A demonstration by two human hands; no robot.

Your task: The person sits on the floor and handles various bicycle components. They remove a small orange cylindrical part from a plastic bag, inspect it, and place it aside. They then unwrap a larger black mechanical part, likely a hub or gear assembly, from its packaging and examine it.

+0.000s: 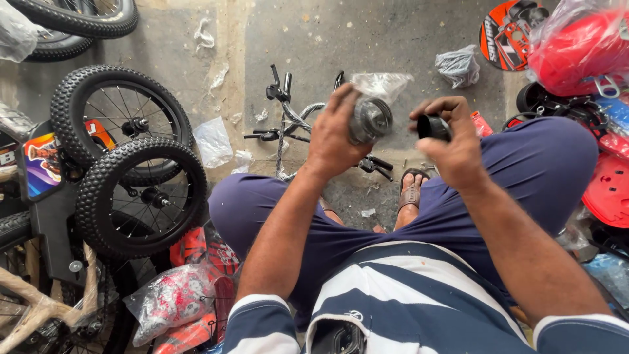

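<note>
The left hand (335, 134) is closed around a round grey metal part wrapped in a clear plastic bag (371, 115), held up above the knees. Just to its right, the right hand (455, 141) pinches a small black cylindrical cap (433, 127), apart from the bag. Beyond them, black-and-silver handlebars (288, 124) lie on the grey concrete floor (393, 39). Two small black knobbly-tyred wheels (134, 170) stand at left.

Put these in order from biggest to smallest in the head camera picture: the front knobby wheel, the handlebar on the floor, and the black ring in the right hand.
1. Knobby wheel
2. Handlebar, though it lies farther from the camera, so this is unsure
3. Black ring, plainly smallest
</note>
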